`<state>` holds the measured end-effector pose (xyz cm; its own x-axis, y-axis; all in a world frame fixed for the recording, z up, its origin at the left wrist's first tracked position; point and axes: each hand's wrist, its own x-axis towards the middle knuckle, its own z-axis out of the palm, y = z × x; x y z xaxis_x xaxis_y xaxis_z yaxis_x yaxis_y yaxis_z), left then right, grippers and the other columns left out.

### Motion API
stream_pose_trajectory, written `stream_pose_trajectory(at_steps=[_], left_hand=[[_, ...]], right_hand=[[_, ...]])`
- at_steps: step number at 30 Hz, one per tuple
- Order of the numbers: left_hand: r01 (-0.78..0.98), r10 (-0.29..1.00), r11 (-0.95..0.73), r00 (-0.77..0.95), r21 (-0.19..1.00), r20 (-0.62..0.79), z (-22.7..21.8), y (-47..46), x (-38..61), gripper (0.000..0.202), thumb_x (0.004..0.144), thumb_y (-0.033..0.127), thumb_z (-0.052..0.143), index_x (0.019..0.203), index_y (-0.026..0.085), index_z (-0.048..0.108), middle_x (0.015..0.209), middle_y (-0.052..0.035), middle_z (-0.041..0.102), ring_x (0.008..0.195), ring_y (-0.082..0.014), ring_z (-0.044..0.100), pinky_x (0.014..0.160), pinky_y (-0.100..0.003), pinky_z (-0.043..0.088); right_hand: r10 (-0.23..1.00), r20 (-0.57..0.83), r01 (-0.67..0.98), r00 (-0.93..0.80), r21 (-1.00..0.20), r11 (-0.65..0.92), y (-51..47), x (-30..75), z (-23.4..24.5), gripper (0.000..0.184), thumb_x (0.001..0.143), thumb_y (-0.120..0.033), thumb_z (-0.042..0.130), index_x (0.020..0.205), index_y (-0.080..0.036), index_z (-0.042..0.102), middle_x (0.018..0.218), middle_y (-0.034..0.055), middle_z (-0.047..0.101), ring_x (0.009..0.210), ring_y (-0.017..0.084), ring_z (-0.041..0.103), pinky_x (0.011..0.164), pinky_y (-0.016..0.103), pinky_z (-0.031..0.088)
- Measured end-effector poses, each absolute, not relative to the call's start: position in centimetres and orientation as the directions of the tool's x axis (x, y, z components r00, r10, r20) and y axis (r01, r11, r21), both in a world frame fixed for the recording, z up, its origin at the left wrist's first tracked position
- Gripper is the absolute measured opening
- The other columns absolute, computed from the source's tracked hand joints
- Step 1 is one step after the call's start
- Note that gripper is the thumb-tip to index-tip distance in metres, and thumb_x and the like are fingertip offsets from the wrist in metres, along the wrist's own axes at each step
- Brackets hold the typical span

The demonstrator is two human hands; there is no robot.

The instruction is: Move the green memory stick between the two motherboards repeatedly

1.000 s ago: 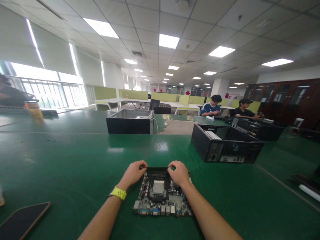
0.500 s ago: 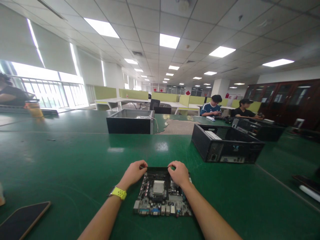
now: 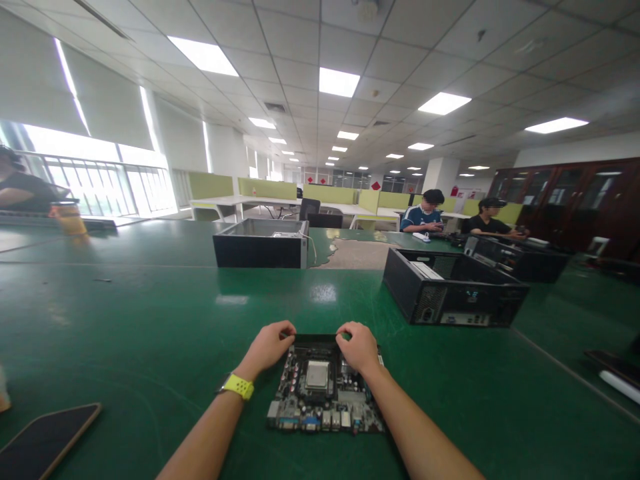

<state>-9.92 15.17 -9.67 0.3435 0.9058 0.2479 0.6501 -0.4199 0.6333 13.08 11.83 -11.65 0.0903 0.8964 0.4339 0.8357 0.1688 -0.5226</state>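
Note:
A dark motherboard (image 3: 325,393) with a square silver processor in its middle lies flat on the green table (image 3: 150,320) in front of me. My left hand (image 3: 269,345), with a yellow watch on its wrist, has its fingers curled over the board's far left corner. Over the far right corner my right hand (image 3: 357,347) is curled the same way. Both hands grip the far edge of the board.
An open black computer case (image 3: 450,287) lies to the right and another open case (image 3: 260,243) stands farther back. A phone (image 3: 45,440) lies at the near left. Two people sit at the far right, and another person is at the far left.

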Motion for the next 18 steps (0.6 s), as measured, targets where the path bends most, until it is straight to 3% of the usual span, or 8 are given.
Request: stream_pose_trajectory(at_steps=[18], left_hand=[[0.650,0.909,-0.412,0.339,0.639,0.241,-9.82,15.29,-10.11,0.018,0.070,0.029,0.048,0.075,0.017,0.060,0.075,-0.0022,0.065,0.071,-0.0153,0.058,0.068,-0.024,0.042]], right_hand=[[0.895,0.438,0.826,0.082,-0.533,0.185,11.68,13.00,-11.42,0.014,0.071,-0.022,0.052,0.070,-0.022,0.067,0.078,0.0004,0.067,0.080,0.014,0.056,0.076,0.022,0.037]])
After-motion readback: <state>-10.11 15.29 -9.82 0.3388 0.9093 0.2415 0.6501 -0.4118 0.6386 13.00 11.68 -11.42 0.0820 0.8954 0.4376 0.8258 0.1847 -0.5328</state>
